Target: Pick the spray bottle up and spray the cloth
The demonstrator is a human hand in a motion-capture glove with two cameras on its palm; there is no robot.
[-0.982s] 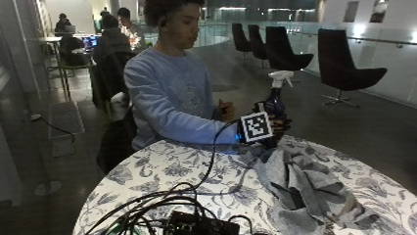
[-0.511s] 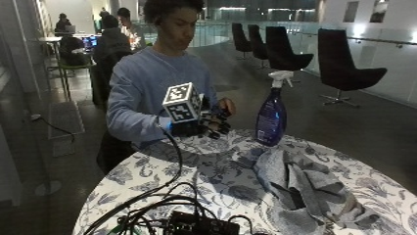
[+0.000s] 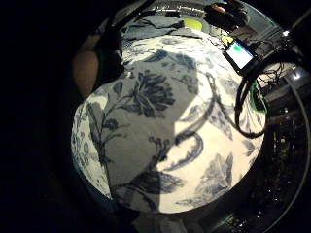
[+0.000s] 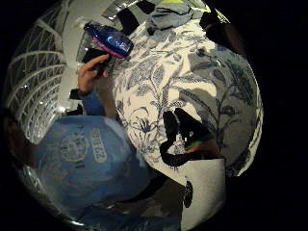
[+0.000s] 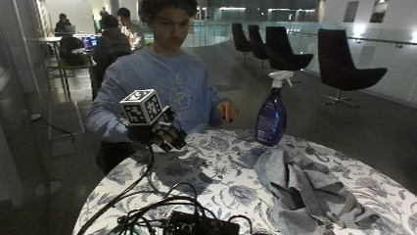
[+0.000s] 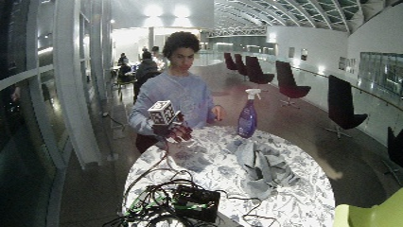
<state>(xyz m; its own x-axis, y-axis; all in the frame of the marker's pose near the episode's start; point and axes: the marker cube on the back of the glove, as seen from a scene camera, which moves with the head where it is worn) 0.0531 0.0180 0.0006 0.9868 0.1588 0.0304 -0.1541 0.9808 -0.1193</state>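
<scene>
A blue spray bottle with a white trigger head stands upright on the far side of the flower-patterned table. In front of the bottle, on the right half of the table, lies a crumpled grey cloth. My gloved right hand hovers over the table's left edge, far from the bottle, with fingers loosely curled and nothing in them. The person's bare left hand is raised just left of the bottle without touching it. The thumb side palm view shows the bottle beside that bare hand.
A black box with a tangle of cables sits at the table's near edge, and one cable runs up to my hand. A small lit screen lies among them. Dark chairs stand behind the table.
My gloved hand was at the bottle a second ago, let it go and has moved left and down to the table's left edge. The bottle stays standing.
</scene>
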